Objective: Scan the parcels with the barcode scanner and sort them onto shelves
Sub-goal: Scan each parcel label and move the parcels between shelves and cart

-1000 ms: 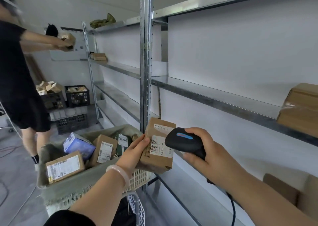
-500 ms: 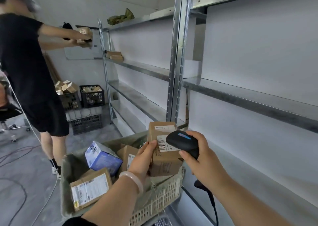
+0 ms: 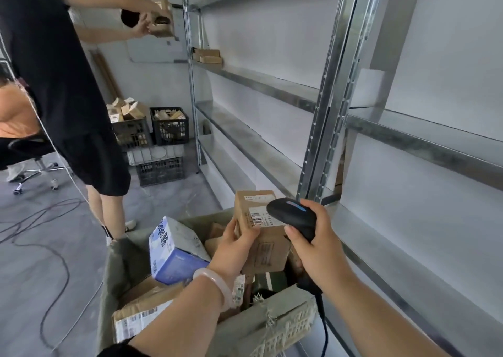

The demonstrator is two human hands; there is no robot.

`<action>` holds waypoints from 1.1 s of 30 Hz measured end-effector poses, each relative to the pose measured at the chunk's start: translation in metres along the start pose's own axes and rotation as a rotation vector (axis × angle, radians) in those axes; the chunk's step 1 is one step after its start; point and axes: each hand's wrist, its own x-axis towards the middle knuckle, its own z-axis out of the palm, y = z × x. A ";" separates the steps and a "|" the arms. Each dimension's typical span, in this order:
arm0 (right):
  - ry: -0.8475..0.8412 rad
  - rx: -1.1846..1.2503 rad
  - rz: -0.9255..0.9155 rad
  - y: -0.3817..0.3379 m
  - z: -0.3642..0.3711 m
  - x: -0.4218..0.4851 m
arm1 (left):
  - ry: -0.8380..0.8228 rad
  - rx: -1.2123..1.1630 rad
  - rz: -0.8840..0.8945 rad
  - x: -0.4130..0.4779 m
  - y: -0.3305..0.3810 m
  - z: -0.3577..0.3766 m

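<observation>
My left hand (image 3: 234, 245) grips a small brown cardboard parcel (image 3: 261, 237) upright over the basket, its white barcode label facing me. My right hand (image 3: 315, 245) holds the black barcode scanner (image 3: 292, 216) by its handle, the head right against the label's right side. The scanner's cable hangs down past my wrist. Below, the lined basket (image 3: 280, 326) holds a blue and white box (image 3: 174, 250), a labelled brown parcel (image 3: 138, 318) and other parcels partly hidden by my arms. Metal shelves (image 3: 424, 139) run along the right wall.
Another person in black (image 3: 54, 79) stands at left, holding a parcel (image 3: 160, 16) up by the far shelf post. Black crates (image 3: 168, 125) with boxes stand on the floor behind. Cables (image 3: 40, 220) trail across the grey floor. Two flat boxes (image 3: 208, 55) lie on a far shelf.
My view has swung left and down over the basket. The parcel and scanner stay together in my hands, now lower over the basket. The boxes on the right shelf have left view.
</observation>
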 end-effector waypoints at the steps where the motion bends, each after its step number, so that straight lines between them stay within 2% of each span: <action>1: -0.011 0.007 0.001 0.006 0.005 0.013 | 0.030 0.027 0.000 0.013 0.001 -0.001; 4: -0.078 0.039 0.042 0.025 0.022 0.056 | 0.123 0.162 0.001 0.057 0.005 -0.005; 12: -0.255 0.036 0.070 0.081 0.066 0.148 | 0.336 0.322 -0.103 0.161 0.008 -0.016; 15: -0.339 0.020 0.091 0.096 0.077 0.170 | 0.375 0.493 -0.151 0.190 0.000 -0.023; 20: -0.375 0.009 0.070 0.116 0.091 0.192 | 0.377 0.777 -0.295 0.225 -0.017 -0.034; 26: -0.406 0.022 0.105 0.132 0.092 0.199 | 0.210 0.984 -0.469 0.244 -0.038 -0.029; 28: -0.407 0.027 0.129 0.137 0.092 0.200 | 0.202 1.049 -0.469 0.243 -0.042 -0.027; 33: -0.311 0.044 0.135 0.148 0.087 0.196 | 0.258 1.122 -0.298 0.231 -0.038 -0.020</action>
